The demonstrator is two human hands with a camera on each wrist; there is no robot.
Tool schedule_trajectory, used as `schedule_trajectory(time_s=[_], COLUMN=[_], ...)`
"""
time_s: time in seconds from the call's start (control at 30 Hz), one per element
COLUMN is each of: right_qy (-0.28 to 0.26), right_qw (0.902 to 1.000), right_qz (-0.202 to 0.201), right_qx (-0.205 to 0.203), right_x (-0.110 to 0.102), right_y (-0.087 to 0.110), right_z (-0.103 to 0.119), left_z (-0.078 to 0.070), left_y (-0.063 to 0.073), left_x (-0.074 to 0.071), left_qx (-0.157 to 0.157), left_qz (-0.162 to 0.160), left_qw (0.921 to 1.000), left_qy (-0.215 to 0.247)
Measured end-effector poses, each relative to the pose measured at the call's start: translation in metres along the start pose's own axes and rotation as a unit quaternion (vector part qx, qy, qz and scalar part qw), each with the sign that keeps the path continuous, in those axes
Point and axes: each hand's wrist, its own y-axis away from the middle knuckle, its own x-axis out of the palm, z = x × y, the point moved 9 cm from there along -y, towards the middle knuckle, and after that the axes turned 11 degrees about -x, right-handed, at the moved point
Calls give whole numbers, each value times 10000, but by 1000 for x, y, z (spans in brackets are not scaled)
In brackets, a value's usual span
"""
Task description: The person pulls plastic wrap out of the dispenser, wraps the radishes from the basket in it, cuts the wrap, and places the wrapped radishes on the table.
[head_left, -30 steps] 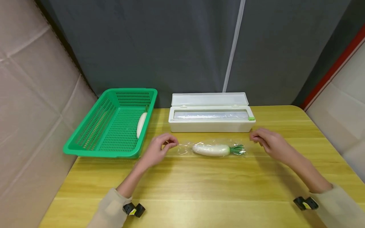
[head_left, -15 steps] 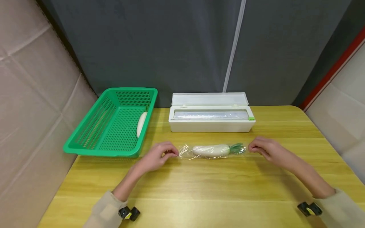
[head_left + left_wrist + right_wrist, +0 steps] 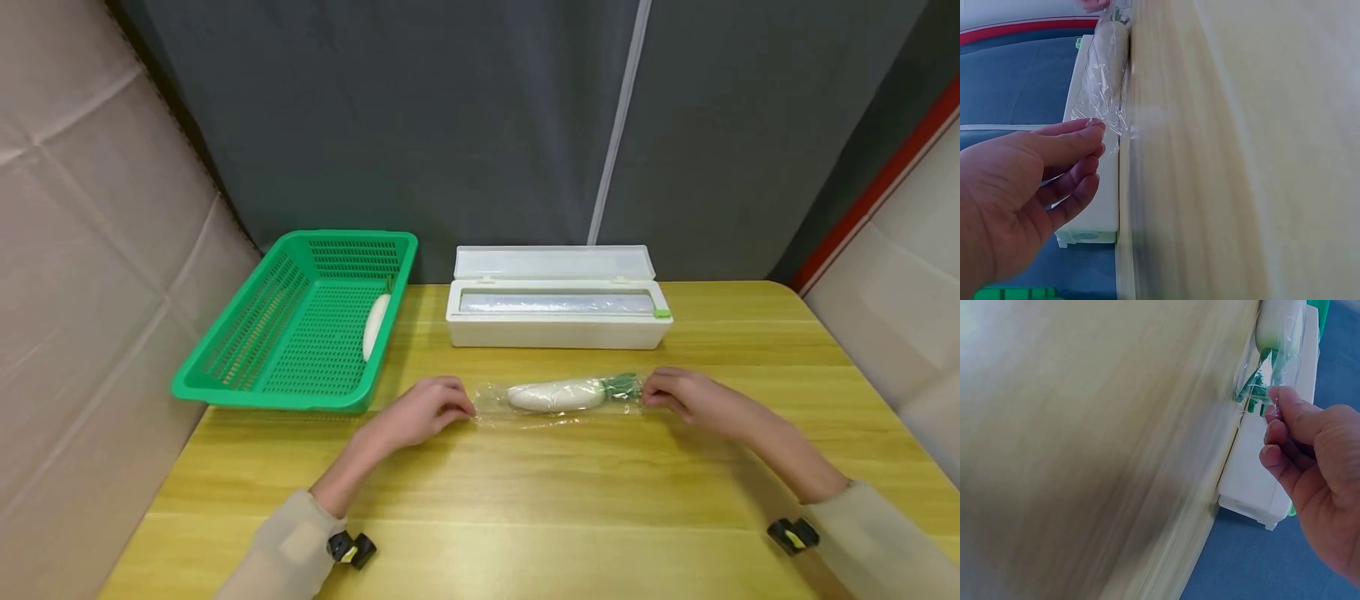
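Note:
A white radish with green leaf stubs lies crosswise in front of me, wrapped in clear plastic film. My left hand pinches the film's left end between thumb and forefinger; the left wrist view shows the wrinkled film running from those fingertips. At the leafy end, my right hand pinches the film's other end, as the right wrist view also shows with the film at the thumb tip. Both hands are just above the wooden table.
Behind the radish stands a white film dispenser box with its lid up and a film roll inside. To the left, a green basket holds another white radish. A dark curtain hangs along the back.
My left hand has come toward me, pinching the film. My right hand has moved down and left and now pinches the film's leafy end. The film hangs lower along the near side.

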Motion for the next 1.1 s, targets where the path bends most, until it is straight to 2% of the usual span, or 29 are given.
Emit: schedule_trajectory(time_s=[0.27,0.47,0.6,0.73,0.87,1.0,1.1], right_qy=[-37,199,292,282,121,302,645], right_qw=[9996,9983,9963,9937,9877,9784,9735], right_qz=[72,-98,-149,-129,-147,-314,-576], right_qx=[277,544,797,1073,1554,2022,2119], right_x=[4,3,4,4,-1,-11,-21], right_y=[-7,-11,-12,-11,-4,3,4], right_z=[-10,-14,-17,-21,-26,-29,-29], left_z=[-4,-12,-13,-9,-5,1,5], left_y=[-12,-19,-21,-20,-18,-15,-14], left_x=[5,2,-1,-2,-2,-9,-18], left_qx=[-58,-5,-54,-178,-368,-784,-1062], left_qz=[18,-315,-585,-661,-539,-541,-828], left_qw=[9965,9893,9846,9830,9841,9883,9874], left_qy=[-832,-1424,-1648,-1705,-1652,-1191,-833])
